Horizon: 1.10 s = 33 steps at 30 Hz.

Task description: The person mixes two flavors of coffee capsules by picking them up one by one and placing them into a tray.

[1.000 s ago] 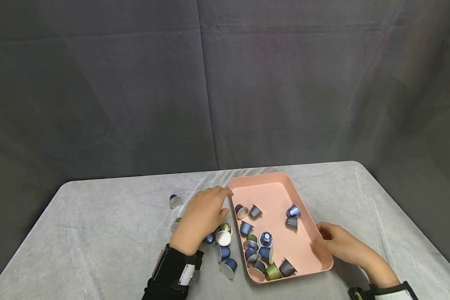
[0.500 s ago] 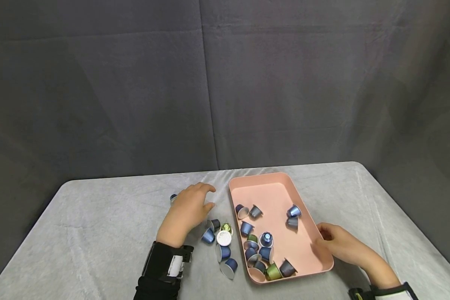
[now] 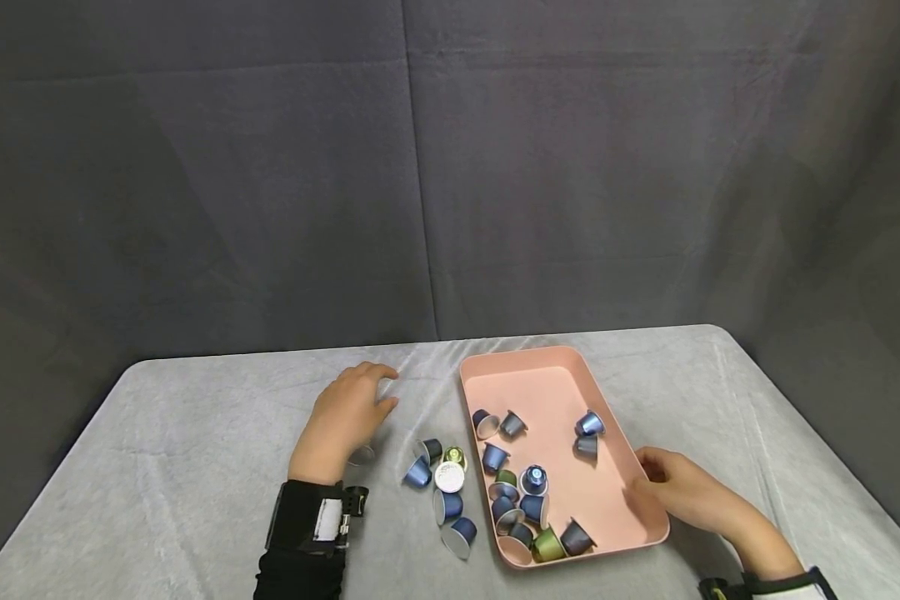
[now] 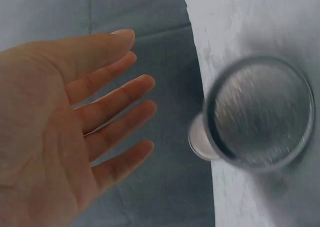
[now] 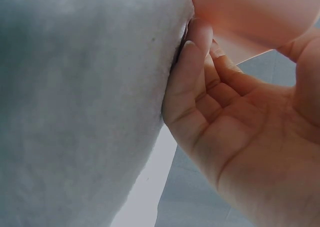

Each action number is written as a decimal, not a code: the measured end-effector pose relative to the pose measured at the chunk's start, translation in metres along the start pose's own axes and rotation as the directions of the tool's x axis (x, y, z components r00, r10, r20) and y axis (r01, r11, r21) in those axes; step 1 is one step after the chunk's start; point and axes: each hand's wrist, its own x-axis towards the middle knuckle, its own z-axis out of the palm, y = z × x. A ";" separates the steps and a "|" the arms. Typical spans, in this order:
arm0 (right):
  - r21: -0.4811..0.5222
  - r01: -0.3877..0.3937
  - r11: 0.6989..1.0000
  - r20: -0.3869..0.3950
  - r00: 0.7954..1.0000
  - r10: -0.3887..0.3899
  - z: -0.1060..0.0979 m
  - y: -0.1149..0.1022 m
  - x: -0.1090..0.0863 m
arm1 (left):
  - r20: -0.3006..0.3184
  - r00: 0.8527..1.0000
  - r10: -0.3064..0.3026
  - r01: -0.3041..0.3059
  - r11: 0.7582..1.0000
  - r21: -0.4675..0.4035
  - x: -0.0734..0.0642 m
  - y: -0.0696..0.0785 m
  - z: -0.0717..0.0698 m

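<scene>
Two grips I have at work: my left grip (image 3: 345,423) is released, its fingers nearly straight and holding nothing, while my right grip (image 3: 675,487) pinches the wall of the shallow pink rectangular tray (image 3: 536,383) at its four o'clock. Inside, small cup-shaped capsules in blue, green and dark grey crowd toward seven o'clock. If my right grip jerks or lifts this wall, I think the loose capsules could roll together. If my left grip comes down without care, it could knock the pale-lidded capsule (image 3: 362,456) at its five o'clock, which my wrist partly hides.

At the left grip's four o'clock, on the grey cloth-covered desk (image 3: 195,467), lies a cluster with a white-lidded capsule (image 3: 449,477) and a metallic blue capsule (image 3: 417,472); a low sweep toward the tray would probably hit it. At twelve o'clock hangs a dark grey fabric curtain (image 3: 270,167).
</scene>
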 end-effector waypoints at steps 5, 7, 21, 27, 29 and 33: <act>-0.007 0.001 1.000 -0.006 1.000 -0.001 0.000 0.000 0.000 | 0.010 0.999 -0.040 0.040 0.999 -0.009 -0.001 -0.012 -0.001; -0.006 0.002 1.000 -0.006 1.000 -0.002 0.000 0.000 0.000 | 0.017 0.999 -0.049 0.049 0.999 -0.007 -0.001 -0.016 -0.002; -0.006 0.010 1.000 -0.005 1.000 -0.011 0.000 0.001 0.000 | 0.056 0.991 -0.122 0.124 0.992 -0.035 -0.005 -0.035 -0.003; -0.002 0.022 1.000 -0.002 1.000 -0.022 -0.001 0.001 0.002 | 0.100 0.984 -0.146 0.151 0.988 -0.043 -0.006 -0.038 -0.003; -0.003 0.025 1.000 -0.003 1.000 -0.025 -0.001 0.001 0.002 | 0.111 0.982 -0.150 0.155 0.987 -0.042 -0.006 -0.039 -0.003; 0.000 0.027 1.000 0.001 1.000 -0.027 -0.001 0.001 0.002 | 0.125 0.980 -0.155 0.162 0.986 -0.045 -0.006 -0.041 -0.001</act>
